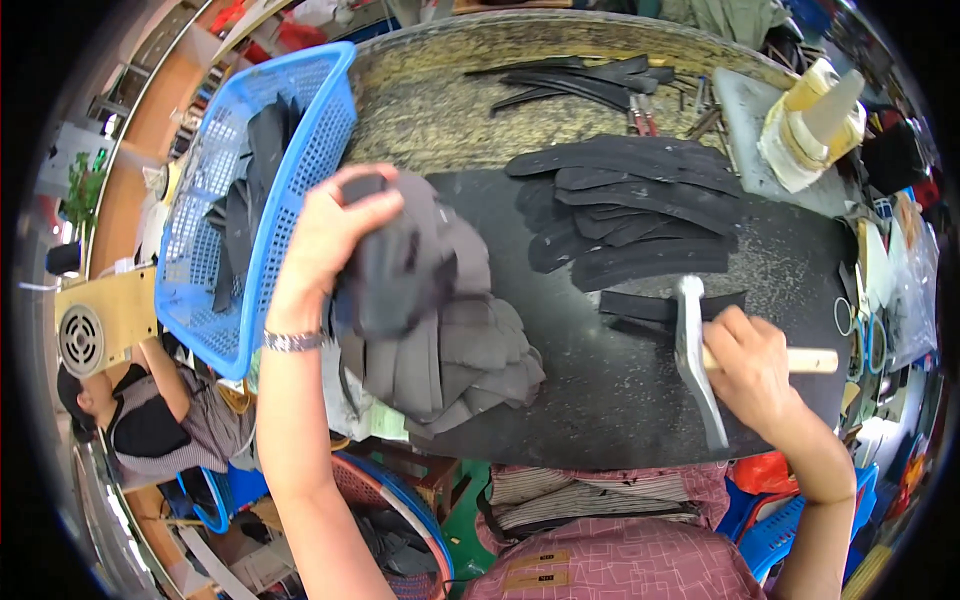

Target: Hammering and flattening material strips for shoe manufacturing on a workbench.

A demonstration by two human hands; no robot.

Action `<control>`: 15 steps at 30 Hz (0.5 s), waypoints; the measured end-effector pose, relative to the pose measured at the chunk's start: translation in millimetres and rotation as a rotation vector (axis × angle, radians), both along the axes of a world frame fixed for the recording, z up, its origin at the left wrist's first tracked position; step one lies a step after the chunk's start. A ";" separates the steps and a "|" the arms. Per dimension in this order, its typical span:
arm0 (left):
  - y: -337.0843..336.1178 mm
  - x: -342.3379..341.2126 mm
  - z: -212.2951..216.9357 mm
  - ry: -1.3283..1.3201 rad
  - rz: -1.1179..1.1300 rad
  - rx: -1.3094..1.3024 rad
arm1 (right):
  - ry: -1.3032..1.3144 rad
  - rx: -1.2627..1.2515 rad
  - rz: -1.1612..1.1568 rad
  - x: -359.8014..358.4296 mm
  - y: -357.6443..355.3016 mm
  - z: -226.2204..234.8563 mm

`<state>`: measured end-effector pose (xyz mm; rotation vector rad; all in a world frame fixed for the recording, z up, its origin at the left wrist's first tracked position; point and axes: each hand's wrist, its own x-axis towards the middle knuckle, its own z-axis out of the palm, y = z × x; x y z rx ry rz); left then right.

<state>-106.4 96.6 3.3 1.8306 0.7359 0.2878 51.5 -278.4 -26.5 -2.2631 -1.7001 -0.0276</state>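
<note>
Head view, left hand gripping blurred dark pieces, right hand closed around hammer

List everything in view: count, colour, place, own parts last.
Worktable: one, worn yellow-brown, centre
Black mat: one, black, on the worktable
Hammer: one, silver head, pale handle, above mat's right
Curved pieces: many overlapping, black, mat's right half
Grey pieces: uncountable pile, grey, mat's left
Held pieces: count blurred, dark grey, above the pile
Black strips: several, black, worktable's far side
Container: one, white and yellowish, upper right
Blue basket: one, blue, left, dark pieces inside
Round basket: one, red and blue, lower left
Co-worker: one, dark cap, left edge
Rim clutter: uncountable, mixed colours, picture's edges
Left hand: one, bare, holding pieces
Right hand: one, bare, gripping the hammer
</note>
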 end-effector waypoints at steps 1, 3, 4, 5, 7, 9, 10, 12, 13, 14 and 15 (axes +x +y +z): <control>8.9 13.7 7.8 -0.064 0.032 0.052 | -0.029 -0.003 -0.012 6.1 2.3 -1.2; 35.5 39.7 15.3 -0.088 0.088 0.399 | -0.066 0.026 -0.013 12.3 5.5 -4.1; 42.0 53.5 14.5 -0.048 0.116 0.786 | -0.065 0.048 0.003 14.2 6.2 -2.9; 45.4 63.5 12.3 -0.005 0.148 1.171 | -0.073 0.046 -0.006 16.7 4.5 -0.5; 28.8 85.8 11.0 0.086 0.183 1.701 | -0.046 0.081 0.054 23.3 -0.3 5.4; -15.6 107.5 22.7 -0.123 -0.113 1.432 | -0.043 0.136 0.060 37.1 -6.1 11.1; -37.8 123.8 13.4 -0.183 -0.300 1.138 | -0.050 0.176 0.047 44.8 -1.6 16.9; -71.7 146.4 -1.2 -0.265 -0.584 0.864 | 0.062 0.271 -0.002 60.4 27.6 29.8; -80.5 158.4 -12.7 -0.324 -0.701 0.879 | 0.161 0.310 -0.058 68.9 45.0 36.5; -89.2 167.1 -21.8 -0.191 -0.713 0.820 | 0.150 0.339 -0.076 79.6 60.1 36.3; -95.3 173.3 -26.6 -0.058 -0.722 0.761 | 0.138 0.372 -0.093 90.2 73.2 33.8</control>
